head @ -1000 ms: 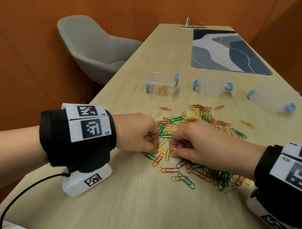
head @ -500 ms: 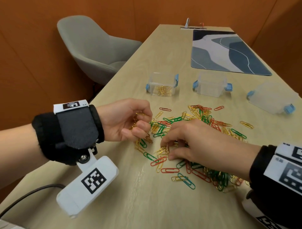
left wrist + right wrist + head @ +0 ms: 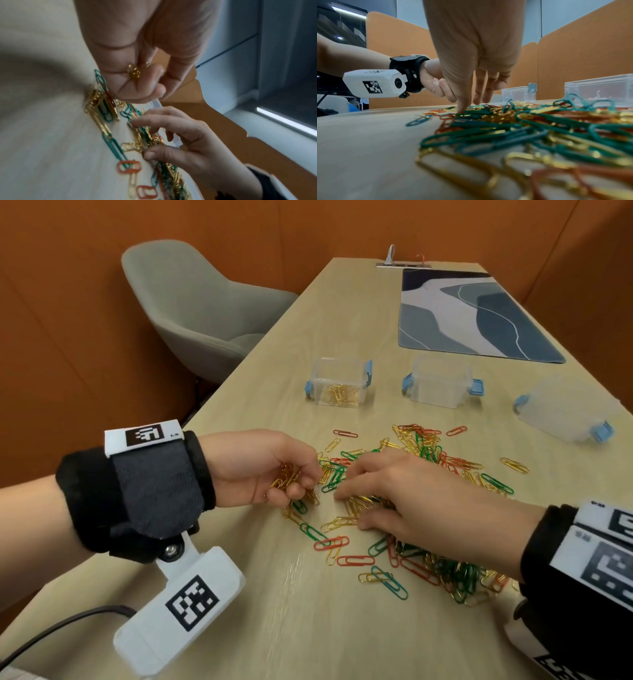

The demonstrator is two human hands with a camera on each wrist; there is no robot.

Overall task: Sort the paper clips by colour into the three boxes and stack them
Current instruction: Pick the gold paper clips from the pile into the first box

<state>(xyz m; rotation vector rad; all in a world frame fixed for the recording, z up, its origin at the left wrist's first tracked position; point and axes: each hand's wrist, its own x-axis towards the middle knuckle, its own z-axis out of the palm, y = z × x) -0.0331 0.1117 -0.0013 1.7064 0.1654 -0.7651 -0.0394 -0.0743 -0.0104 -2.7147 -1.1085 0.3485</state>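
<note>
Holding gold clips in your left hand (image 3: 263,470), right hand (image 3: 404,501) down on the pile.
Your left fingers curl round a bunch of gold clips (image 3: 287,475) at the left edge of the mixed clip pile (image 3: 428,508) on the table (image 3: 308,628). Your right fingers are spread, tips touching the clips, gripping nothing. Behind: left box (image 3: 337,383) with gold clips inside, middle box (image 3: 440,385), right box (image 3: 565,414).

Mixed gold/green/red clips (image 3: 424,508) heaped mid-table; gold clips in left box (image 3: 337,383); other two boxes (image 3: 440,385) look empty.
</note>
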